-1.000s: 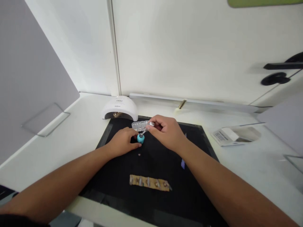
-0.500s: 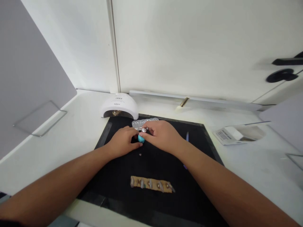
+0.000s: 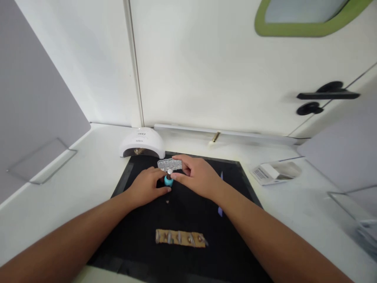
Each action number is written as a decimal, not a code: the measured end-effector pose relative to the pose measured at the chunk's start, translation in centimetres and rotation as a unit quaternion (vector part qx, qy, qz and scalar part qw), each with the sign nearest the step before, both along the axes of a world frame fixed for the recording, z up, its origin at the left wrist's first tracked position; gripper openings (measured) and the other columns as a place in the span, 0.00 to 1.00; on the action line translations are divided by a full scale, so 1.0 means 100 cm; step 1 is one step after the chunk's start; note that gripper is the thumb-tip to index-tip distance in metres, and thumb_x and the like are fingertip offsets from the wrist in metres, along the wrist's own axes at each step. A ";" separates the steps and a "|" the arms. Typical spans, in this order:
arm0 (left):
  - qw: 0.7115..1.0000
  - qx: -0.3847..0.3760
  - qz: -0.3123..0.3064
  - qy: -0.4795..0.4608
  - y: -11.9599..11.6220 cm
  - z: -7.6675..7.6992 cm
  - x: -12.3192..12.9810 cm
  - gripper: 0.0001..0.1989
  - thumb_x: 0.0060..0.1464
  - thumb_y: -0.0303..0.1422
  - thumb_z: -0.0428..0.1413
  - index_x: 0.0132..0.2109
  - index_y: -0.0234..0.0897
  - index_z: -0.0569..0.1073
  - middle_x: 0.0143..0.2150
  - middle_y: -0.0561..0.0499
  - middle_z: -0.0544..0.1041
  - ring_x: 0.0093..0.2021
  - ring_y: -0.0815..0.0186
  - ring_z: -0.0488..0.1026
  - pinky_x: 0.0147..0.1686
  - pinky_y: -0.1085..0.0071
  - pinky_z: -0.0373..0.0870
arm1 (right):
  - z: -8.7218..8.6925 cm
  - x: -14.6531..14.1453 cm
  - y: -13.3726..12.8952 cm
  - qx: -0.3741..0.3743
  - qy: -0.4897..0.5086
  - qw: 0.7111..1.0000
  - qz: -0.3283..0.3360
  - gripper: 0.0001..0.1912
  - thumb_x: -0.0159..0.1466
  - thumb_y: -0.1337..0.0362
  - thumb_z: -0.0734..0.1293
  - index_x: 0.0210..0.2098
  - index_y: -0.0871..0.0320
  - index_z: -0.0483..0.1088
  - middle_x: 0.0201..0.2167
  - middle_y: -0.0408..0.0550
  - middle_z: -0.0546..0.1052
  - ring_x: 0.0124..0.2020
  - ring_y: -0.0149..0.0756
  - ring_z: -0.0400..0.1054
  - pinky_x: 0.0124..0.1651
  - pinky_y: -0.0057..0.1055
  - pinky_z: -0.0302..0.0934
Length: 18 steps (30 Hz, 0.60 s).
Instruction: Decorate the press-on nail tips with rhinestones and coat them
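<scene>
My left hand is closed around a small turquoise bottle on the black mat, thumb at its near side. A dark neck and a round silvery top show above the turquoise body. Just right of it is my right hand, index finger and thumb apart, the thumb tip beside the silvery top. Behind the bottle lies a clear tray with small compartments, partly covered by my right fingers. Nearer to me, a tan strip with several nail-shaped pieces rests on the mat, and a tiny bit lies between.
A white domed lamp stands at the mat's back left corner. Right of my right forearm lies a thin purple tool, partly hidden. An opened white box is on the right, a gold stick at the back ledge.
My right index finger and thumb have parted from around the silvery top. The camera view has turned, so the scene sits lower and further left, and a green-framed pane shows.
</scene>
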State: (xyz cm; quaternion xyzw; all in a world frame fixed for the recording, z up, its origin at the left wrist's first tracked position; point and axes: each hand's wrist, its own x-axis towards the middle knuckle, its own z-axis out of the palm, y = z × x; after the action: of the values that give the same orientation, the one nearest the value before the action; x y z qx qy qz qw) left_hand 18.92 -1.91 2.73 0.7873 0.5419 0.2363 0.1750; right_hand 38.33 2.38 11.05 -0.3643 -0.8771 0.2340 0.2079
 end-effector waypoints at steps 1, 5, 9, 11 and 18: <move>1.000 0.000 0.000 -0.001 -0.001 0.001 0.000 0.07 0.53 0.37 0.61 0.37 0.40 0.74 0.37 0.51 0.78 0.37 0.61 0.70 0.38 0.66 0.62 | 0.006 0.004 -0.002 -0.002 0.014 1.000 0.000 0.22 0.60 0.57 0.69 0.51 0.59 0.73 0.19 0.36 0.62 0.21 0.28 0.55 0.28 0.27 0.51; 1.000 0.000 0.007 -0.004 -0.002 -0.001 0.001 0.06 0.53 0.36 0.61 0.34 0.40 0.73 0.35 0.52 0.77 0.37 0.61 0.69 0.37 0.67 0.62 | 0.028 0.027 -0.011 -0.007 0.074 0.997 -0.002 0.20 0.60 0.57 0.67 0.50 0.57 0.73 0.19 0.34 0.58 0.19 0.26 0.51 0.26 0.26 0.50; 1.000 -0.001 0.005 -0.007 -0.003 -0.006 -0.001 0.06 0.55 0.37 0.61 0.35 0.40 0.73 0.36 0.52 0.77 0.39 0.61 0.70 0.38 0.68 0.63 | 0.035 0.062 -0.020 -0.004 0.116 0.993 -0.026 0.17 0.58 0.55 0.68 0.45 0.55 0.75 0.18 0.36 0.58 0.18 0.26 0.52 0.24 0.28 0.49; 1.000 -0.003 0.003 -0.010 -0.002 -0.008 -0.002 0.06 0.55 0.37 0.60 0.36 0.40 0.74 0.36 0.52 0.77 0.40 0.61 0.70 0.40 0.68 0.63 | 0.033 0.083 -0.026 -0.001 0.128 0.991 -0.046 0.16 0.58 0.54 0.68 0.42 0.55 0.76 0.17 0.36 0.59 0.18 0.27 0.53 0.24 0.28 0.49; 1.000 -0.012 0.000 -0.007 -0.004 -0.012 -0.008 0.11 0.58 0.40 0.59 0.40 0.36 0.74 0.39 0.50 0.76 0.42 0.62 0.71 0.45 0.63 0.68 | 0.018 0.144 -0.047 0.036 0.171 0.974 -0.141 0.09 0.60 0.56 0.68 0.37 0.52 0.75 0.19 0.39 0.64 0.20 0.30 0.56 0.27 0.31 0.51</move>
State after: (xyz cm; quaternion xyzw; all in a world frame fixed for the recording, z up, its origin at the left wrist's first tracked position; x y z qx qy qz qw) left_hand 18.14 -2.32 1.52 0.7838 0.5432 0.2350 0.1882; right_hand 52.70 -2.30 12.84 -0.4314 -0.7762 0.2291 0.3985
